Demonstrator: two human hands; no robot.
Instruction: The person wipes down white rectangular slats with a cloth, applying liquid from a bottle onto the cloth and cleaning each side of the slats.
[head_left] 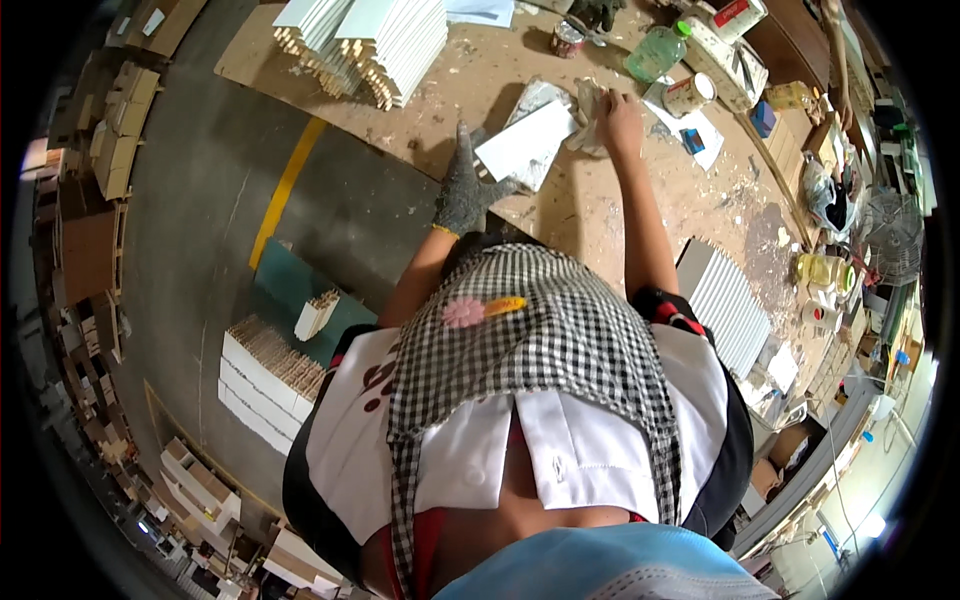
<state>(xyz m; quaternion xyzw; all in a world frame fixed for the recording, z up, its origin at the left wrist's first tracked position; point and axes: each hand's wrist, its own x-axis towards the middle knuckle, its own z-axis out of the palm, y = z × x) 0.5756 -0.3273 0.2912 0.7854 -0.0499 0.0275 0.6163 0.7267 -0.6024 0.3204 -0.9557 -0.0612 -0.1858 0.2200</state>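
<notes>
Over the near edge of the worktable (400,135), my left hand (466,190) wears a dark grey glove. Its fingers are spread, with one stretched away from me and the thumb against the near end of a small white panel (527,143). Whether any finger is hooked beneath the panel is hidden. My bare right hand (620,122) is closed on a crumpled off-white cloth (588,122) at the panel's right end. A grey-white stained sheet (540,95) lies just beyond the panel.
Stacked white slatted panels (390,45) stand far left. Beyond my right hand are a green-capped bottle (655,55), a small open tin (567,40) and a white tub (690,93). A ribbed stack (725,305) sits right; more panels (265,375) are at lower left.
</notes>
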